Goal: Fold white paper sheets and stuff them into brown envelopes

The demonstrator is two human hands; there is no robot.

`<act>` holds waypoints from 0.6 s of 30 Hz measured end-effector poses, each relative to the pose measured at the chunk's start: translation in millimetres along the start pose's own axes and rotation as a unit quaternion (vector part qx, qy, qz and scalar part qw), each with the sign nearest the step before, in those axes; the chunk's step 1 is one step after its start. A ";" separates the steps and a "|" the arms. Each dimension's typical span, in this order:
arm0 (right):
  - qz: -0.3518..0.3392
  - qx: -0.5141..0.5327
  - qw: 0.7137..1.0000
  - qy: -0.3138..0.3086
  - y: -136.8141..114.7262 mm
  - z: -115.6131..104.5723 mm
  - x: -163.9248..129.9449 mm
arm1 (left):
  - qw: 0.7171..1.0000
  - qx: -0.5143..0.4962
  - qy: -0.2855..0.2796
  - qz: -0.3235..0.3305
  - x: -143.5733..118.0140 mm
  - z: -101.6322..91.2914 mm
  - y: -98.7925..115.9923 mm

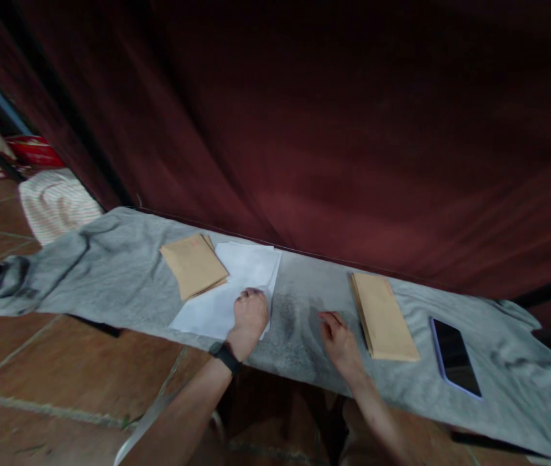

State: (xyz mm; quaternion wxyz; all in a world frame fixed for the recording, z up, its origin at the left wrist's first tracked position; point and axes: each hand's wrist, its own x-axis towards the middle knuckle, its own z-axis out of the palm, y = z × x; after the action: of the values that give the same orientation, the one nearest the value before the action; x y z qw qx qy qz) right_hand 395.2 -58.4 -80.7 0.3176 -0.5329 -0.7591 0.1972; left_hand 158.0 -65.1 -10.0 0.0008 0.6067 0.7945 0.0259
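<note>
My left hand (250, 314) rests with curled fingers on the right edge of a stack of white paper sheets (227, 285) lying on a grey cloth (110, 272). A black band sits on that wrist. Brown envelopes (193, 264) lie partly over the top left of the white sheets. My right hand (337, 336) lies flat on the bare grey cloth, fingers together, just left of a second stack of brown envelopes (385, 315). It touches nothing but the cloth.
A dark phone (454, 356) lies on the cloth right of the envelope stack. A dark red curtain (353, 129) hangs close behind the narrow table. Terracotta floor tiles (37, 362) spread to the left, with a striped white bundle (57, 202) on them.
</note>
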 end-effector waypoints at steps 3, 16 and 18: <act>0.049 0.119 0.992 0.001 -3.6 7.8 5.7 | 0.999 -0.009 0.015 0.042 -13.9 -5.1 16.8; 0.235 0.470 0.849 0.057 -7.1 -4.0 21.2 | 0.965 -0.186 -0.020 0.184 -52.3 -2.7 70.9; 0.256 0.462 0.847 0.055 4.3 -10.9 23.2 | 0.981 -0.155 0.007 0.118 -34.2 -3.2 56.9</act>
State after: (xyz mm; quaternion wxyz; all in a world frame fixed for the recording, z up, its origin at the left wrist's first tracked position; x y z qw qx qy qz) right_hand 400.4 -35.6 -69.3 0.5068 -0.5102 -0.3981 0.5695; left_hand 221.8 -83.3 -5.5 0.0860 0.6887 0.7034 0.1530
